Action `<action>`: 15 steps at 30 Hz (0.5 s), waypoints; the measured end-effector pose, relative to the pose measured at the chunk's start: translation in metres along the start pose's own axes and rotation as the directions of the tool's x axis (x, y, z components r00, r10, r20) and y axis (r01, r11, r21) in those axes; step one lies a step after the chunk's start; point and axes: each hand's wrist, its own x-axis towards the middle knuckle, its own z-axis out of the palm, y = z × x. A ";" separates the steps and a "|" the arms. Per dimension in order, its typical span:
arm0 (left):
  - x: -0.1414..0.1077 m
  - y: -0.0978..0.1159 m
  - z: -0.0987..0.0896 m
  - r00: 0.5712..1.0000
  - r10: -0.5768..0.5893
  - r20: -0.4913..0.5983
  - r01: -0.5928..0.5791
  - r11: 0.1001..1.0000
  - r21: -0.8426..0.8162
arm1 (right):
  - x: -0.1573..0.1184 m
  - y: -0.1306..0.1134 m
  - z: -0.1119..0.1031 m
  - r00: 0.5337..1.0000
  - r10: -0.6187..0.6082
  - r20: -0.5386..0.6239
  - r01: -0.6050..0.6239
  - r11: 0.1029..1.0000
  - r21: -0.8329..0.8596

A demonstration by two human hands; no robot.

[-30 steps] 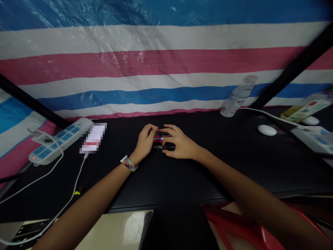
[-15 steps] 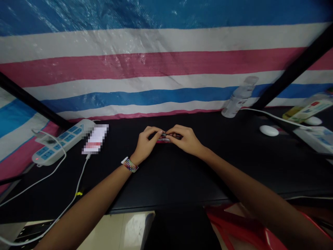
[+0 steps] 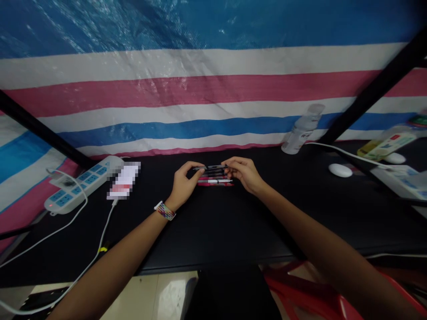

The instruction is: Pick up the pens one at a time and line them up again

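Several pens lie side by side, crosswise, on the black tabletop between my hands. Nearest me are a red pen and a white pen, with dark pens behind them. At the far side of the row is a slim dark pen. My left hand pinches its left end between thumb and fingers. At the other end, the fingertips of my right hand are closed on the same pen. Whether this pen touches the one beside it, I cannot tell. A multicoloured woven band circles my left wrist.
On the left lie a white power strip and a phone on a white cable. A clear bottle leans at the back right, near a white oval object. A striped sheet hangs behind the table.
My hands have moved apart sideways, and the row of pens now shows between them. The view has shifted slightly.
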 end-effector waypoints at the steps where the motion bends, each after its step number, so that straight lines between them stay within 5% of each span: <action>1: 0.000 0.000 0.000 1.000 -0.009 -0.001 0.009 1.000 -0.008 | 0.000 -0.001 0.000 1.000 -0.001 0.004 0.001 1.000 0.007; 15: 0.000 -0.001 -0.001 0.996 -0.077 0.033 0.078 0.996 -0.041 | 0.005 0.010 -0.002 1.000 0.002 -0.018 -0.001 1.000 0.028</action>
